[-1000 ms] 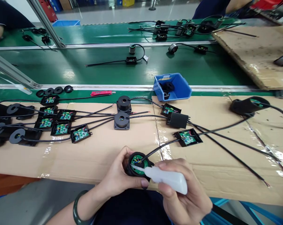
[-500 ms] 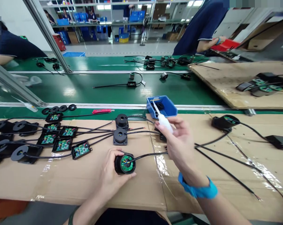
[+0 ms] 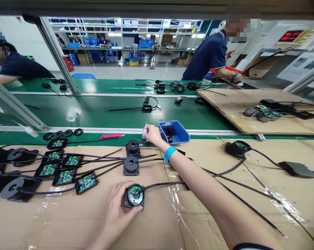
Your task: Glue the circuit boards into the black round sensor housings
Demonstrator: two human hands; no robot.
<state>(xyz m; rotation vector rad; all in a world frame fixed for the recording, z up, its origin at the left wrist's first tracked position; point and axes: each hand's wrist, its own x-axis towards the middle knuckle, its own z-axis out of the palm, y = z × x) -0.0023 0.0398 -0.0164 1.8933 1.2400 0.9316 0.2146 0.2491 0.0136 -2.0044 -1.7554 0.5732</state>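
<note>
My left hand (image 3: 117, 210) is curled round a black round housing (image 3: 142, 205) on the cardboard, thumb at its near side. The housing's open top shows a green circuit board (image 3: 135, 195) with coloured wires in the middle, and a black cable leads off to the right. My right hand (image 3: 153, 134) is stretched out to the back edge of the cardboard, left of a blue bin (image 3: 181, 138) of black parts. Its fingers are closed on a small white squeeze bottle (image 3: 144, 132) with its thin nozzle up; the hand hides part of it.
Two black capped housings (image 3: 131, 165) stand behind my left hand. Several open boxes with circuit boards (image 3: 86, 182) and cabled housings lie left. Black rings (image 3: 67, 133) and a red cutter knife (image 3: 111, 136) lie at the back. A conveyor (image 3: 115, 118) runs beyond; co-workers are across it.
My right hand has moved away and left with the white squeeze bottle, from above the cardboard to beside the blue bin. My left hand stays on the housing. The view has tilted up.
</note>
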